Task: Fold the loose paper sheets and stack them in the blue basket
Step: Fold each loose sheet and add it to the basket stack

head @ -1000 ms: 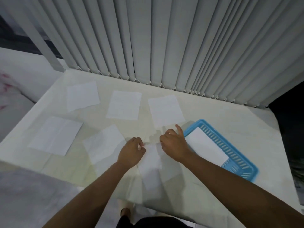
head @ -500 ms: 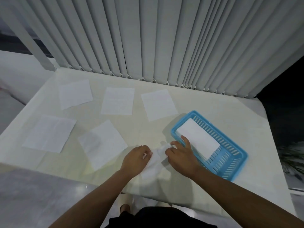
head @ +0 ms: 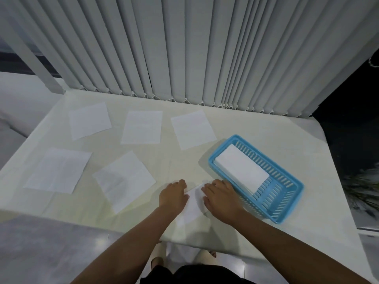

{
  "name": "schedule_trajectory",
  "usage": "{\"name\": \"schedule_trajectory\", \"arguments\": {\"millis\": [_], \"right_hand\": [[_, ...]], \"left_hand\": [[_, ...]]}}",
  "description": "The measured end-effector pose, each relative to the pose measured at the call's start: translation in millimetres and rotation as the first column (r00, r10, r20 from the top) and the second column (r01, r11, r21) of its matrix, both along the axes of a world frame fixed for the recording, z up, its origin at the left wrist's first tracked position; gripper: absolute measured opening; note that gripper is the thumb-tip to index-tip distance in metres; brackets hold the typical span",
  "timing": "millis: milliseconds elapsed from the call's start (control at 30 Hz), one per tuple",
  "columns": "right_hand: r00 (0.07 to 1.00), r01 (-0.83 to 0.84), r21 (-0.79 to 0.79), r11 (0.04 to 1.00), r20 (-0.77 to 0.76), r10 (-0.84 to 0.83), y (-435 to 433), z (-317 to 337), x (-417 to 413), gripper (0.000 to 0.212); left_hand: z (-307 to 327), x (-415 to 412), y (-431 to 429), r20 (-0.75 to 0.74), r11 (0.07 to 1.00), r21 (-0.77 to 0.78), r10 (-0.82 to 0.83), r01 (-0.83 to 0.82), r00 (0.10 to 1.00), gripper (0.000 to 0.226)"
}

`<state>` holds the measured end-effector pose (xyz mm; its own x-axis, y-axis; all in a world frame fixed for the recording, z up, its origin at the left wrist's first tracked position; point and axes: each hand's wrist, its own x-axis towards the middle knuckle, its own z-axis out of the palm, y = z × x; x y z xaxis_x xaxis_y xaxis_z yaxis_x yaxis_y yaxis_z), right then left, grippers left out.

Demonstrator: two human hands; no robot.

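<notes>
— Where are the hands?

— Both lie palm-down near the front edge of the table (head: 256,128). The left hand (head: 173,196) and the right hand (head: 221,198) press flat on one folded sheet (head: 192,208), one at each side of it, fingers laid forward and neither pinching anything.

— And the basket?

— The blue basket (head: 287,203) sits just beside the right hand, set at an angle on the table's right part. A folded white stack (head: 242,168) lies inside it, toward its far end.

— What else is out?

— Five loose sheets lie flat and apart from each other. The nearest sheet (head: 124,181) is left of the left hand, another (head: 58,170) lies further left. Three sit in a far row: left (head: 90,120), middle (head: 142,127), right (head: 192,129). Grey vertical blinds (head: 184,48) hang behind the table.
</notes>
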<state>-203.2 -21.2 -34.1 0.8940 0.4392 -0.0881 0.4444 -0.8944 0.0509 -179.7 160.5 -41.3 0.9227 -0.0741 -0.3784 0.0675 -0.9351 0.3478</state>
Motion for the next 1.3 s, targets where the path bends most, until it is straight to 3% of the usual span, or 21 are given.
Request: {"name": "schedule_trajectory", "arguments": {"millis": [167, 300, 400, 467, 533, 633, 733, 833, 900, 933, 1033, 1167, 1300], "right_hand": [[0.992, 0.105, -0.03, 0.994, -0.073, -0.107, 3.5, -14.6, -4.7, 0.05], [0.982, 0.174, -0.031, 0.984, -0.067, -0.175, 5.0, -9.3, -7.5, 0.052], [0.944, 0.329, 0.15, 0.932, -0.054, -0.325, 11.7, 7.4, -11.9, 0.045], [0.872, 0.486, 0.37, 0.792, -0.151, -0.465, 18.2, 21.8, -15.6, 0.037], [0.753, 0.657, 0.49, 0.573, -0.395, -0.526, 27.7, 38.6, -16.1, 0.03], [0.478, 0.878, 0.432, 0.207, -0.763, -0.434, 49.4, 60.0, -6.2, 0.045], [0.289, 0.946, 0.315, -0.075, -0.926, -0.244, 65.5, 70.2, 4.0, 0.049], [0.241, 0.912, 0.24, -0.333, -0.97, -0.04, 71.4, 74.3, 13.8, 0.039], [0.281, 0.838, 0.231, -0.494, -0.959, 0.029, 71.7, 77.2, 20.3, 0.023], [0.313, 0.808, 0.261, -0.528, -0.95, 0.011, 71.4, 78.8, 22.6, 0.015], [0.384, 0.792, 0.397, -0.463, -0.915, -0.128, 69.7, 82.3, 24.3, 0.005], [0.421, 0.793, 0.517, -0.322, -0.848, -0.323, 56.5, 88.9, 18.6, 0.029], [0.437, 0.761, 0.573, -0.305, -0.8, -0.411, 32.8, 96.9, 13.8, 0.032]], "left_hand": [[7.1, 6.5, -1.1, -0.065, 0.999, 0.022, -0.036, 0.037, 0.997, 0.019], [16.9, 17.8, 7.3, -0.19, 0.994, -0.111, -0.027, 0.006, 0.981, 0.007], [29.4, 29.0, 18.4, -0.205, 0.97, -0.223, 0.054, -0.1, 0.977, 0.008], [38.4, 35.2, 25.5, -0.226, 0.891, -0.365, 0.197, -0.27, 0.954, 0.013], [48.5, 38.3, 29.3, -0.295, 0.698, -0.552, 0.348, -0.456, 0.89, 0.011], [60.7, 41.1, 24.7, -0.466, 0.328, -0.713, 0.438, -0.619, 0.769, 0.005], [71.6, 43.8, 15.0, -0.576, 0.054, -0.752, 0.43, -0.657, 0.695, 0.01], [83.0, 39.7, 10.0, -0.608, -0.07, -0.764, 0.411, -0.641, 0.679, 0.01], [83.0, 36.4, 9.4, -0.62, -0.094, -0.763, 0.388, -0.639, 0.682, 0.011], [82.1, 35.6, 9.9, -0.63, -0.106, -0.759, 0.366, -0.642, 0.685, 0.014], [78.9, 40.6, 13.6, -0.676, -0.157, -0.73, 0.306, -0.665, 0.67, 0.022], [83.6, 59.1, 15.9, -0.711, -0.215, -0.7, 0.288, -0.68, 0.641, 0.023], [91.1, 79.8, 3.0, -0.704, -0.207, -0.71, 0.226, -0.673, 0.673, 0.021]]}}
